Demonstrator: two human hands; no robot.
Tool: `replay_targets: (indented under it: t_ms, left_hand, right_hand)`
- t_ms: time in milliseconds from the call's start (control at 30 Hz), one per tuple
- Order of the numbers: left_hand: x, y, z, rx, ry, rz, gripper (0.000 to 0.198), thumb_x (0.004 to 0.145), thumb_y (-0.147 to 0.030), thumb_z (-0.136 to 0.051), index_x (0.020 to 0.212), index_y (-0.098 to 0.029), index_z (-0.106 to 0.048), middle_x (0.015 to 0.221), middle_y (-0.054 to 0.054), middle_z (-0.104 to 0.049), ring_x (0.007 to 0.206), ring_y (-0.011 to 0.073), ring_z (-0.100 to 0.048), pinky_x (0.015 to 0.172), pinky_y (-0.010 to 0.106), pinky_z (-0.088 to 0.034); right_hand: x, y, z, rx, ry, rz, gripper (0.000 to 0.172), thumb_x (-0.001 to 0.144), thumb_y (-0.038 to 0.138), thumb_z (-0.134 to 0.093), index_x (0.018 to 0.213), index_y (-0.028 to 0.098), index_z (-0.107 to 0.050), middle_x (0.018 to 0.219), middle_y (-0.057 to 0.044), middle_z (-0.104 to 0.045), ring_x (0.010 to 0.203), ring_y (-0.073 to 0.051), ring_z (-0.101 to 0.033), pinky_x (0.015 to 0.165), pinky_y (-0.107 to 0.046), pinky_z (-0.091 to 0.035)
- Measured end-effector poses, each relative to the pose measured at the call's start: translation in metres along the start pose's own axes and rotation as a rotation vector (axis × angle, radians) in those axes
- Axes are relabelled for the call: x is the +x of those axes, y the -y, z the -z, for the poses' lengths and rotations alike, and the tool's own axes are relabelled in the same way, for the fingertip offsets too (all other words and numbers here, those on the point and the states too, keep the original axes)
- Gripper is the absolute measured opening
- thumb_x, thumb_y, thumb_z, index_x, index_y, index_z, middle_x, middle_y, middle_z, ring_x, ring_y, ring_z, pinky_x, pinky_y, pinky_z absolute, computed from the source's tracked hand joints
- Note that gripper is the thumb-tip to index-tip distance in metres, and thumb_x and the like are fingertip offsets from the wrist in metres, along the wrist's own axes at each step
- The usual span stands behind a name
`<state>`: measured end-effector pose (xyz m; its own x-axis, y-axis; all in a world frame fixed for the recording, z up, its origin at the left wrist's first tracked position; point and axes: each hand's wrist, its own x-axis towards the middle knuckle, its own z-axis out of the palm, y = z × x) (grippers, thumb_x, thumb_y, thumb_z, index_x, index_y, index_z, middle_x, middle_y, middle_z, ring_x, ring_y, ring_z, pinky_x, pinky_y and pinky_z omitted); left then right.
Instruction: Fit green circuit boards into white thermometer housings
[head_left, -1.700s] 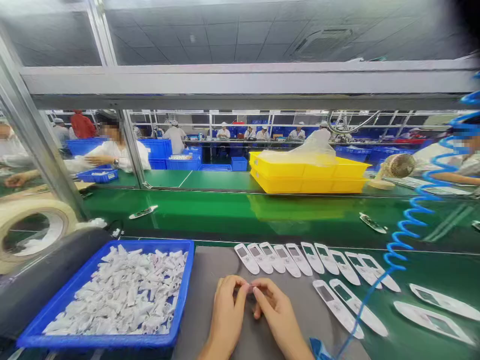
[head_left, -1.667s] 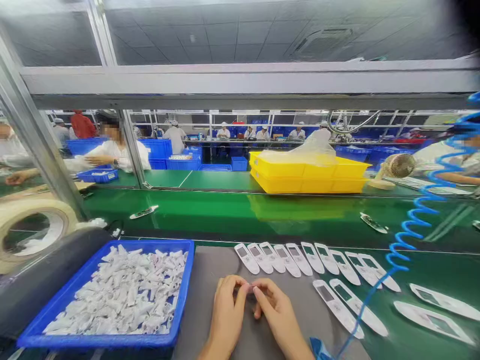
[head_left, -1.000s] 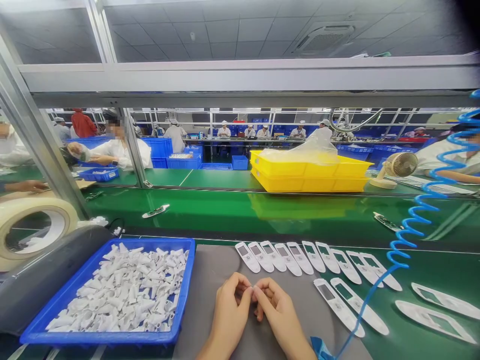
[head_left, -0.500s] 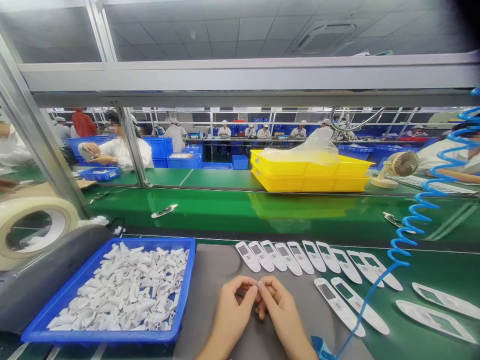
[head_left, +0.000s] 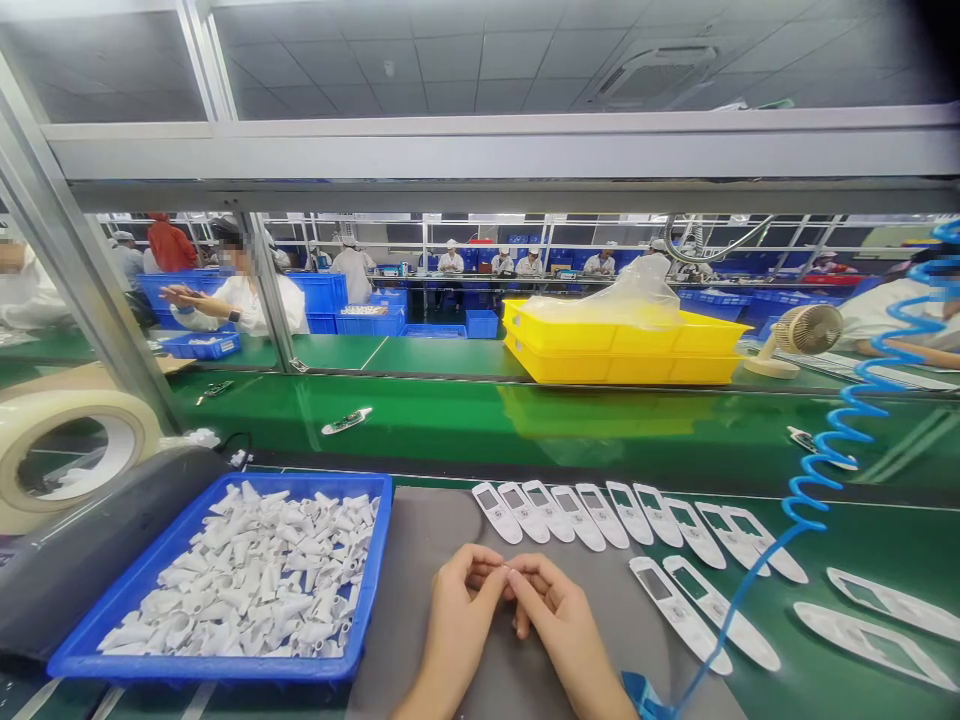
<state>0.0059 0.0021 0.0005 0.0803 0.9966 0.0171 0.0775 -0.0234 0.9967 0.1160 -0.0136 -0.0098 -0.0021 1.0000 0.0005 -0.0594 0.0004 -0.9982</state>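
Left hand and right hand meet in a narrow pinch, anything held too small to tell. A blue tray of white parts sits at nine o'clock.

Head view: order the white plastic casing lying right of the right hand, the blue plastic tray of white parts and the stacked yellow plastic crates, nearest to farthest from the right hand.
From the right hand:
1. White plastic casing: just to its right.
2. Blue plastic tray: to its left.
3. Stacked yellow plastic crates: far ahead.
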Motion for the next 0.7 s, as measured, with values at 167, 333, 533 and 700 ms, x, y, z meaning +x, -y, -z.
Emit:
replay_targets:
  t_ms: [167,333,533,700]
  left_hand:
    - [-0.0012,-0.0022,0.0005,0.016,0.018,0.007,0.013,0.069,-0.023,-0.051,0.068,-0.013,-0.061,0.066,0.004,-0.064,0.063,0.0163,-0.059,0.059,0.024,-0.046]
    - [-0.0010,-0.0029,-0.0008,0.007,0.053,-0.033,0.016,0.070,-0.023,-0.050,0.070,-0.013,-0.063,0.067,0.006,-0.065,0.064,0.0165,-0.059,0.061,0.025,-0.047]
    - [0.0003,-0.0026,-0.0007,-0.029,0.065,0.011,0.013,0.067,-0.021,-0.052,0.067,-0.012,-0.061,0.063,0.004,-0.063,0.060,0.0151,-0.058,0.056,0.023,-0.045]
    - [-0.0003,-0.0029,-0.0013,0.017,0.060,0.016,0.013,0.069,-0.022,-0.049,0.069,-0.014,-0.059,0.063,0.003,-0.062,0.060,0.0147,-0.057,0.057,0.024,-0.045]
  right_hand:
    - [0.0017,-0.0034,-0.0005,0.030,-0.011,-0.009,0.027,0.071,0.043,-0.054,0.073,0.017,-0.050,0.060,0.003,-0.051,0.040,-0.007,-0.042,0.044,-0.022,-0.033]
    - [0.0024,-0.0050,0.0009,0.032,-0.037,-0.011,0.027,0.071,0.043,-0.055,0.070,0.018,-0.045,0.055,0.005,-0.048,0.040,-0.007,-0.042,0.043,-0.020,-0.032]
    - [0.0035,-0.0083,0.0003,0.051,-0.011,-0.003,0.027,0.071,0.043,-0.055,0.071,0.018,-0.044,0.057,0.005,-0.050,0.040,-0.006,-0.042,0.041,-0.020,-0.031]
    - [0.0026,-0.0074,0.0011,0.054,-0.001,0.020,0.027,0.070,0.043,-0.055,0.071,0.018,-0.046,0.058,0.004,-0.050,0.039,-0.007,-0.042,0.041,-0.020,-0.032]
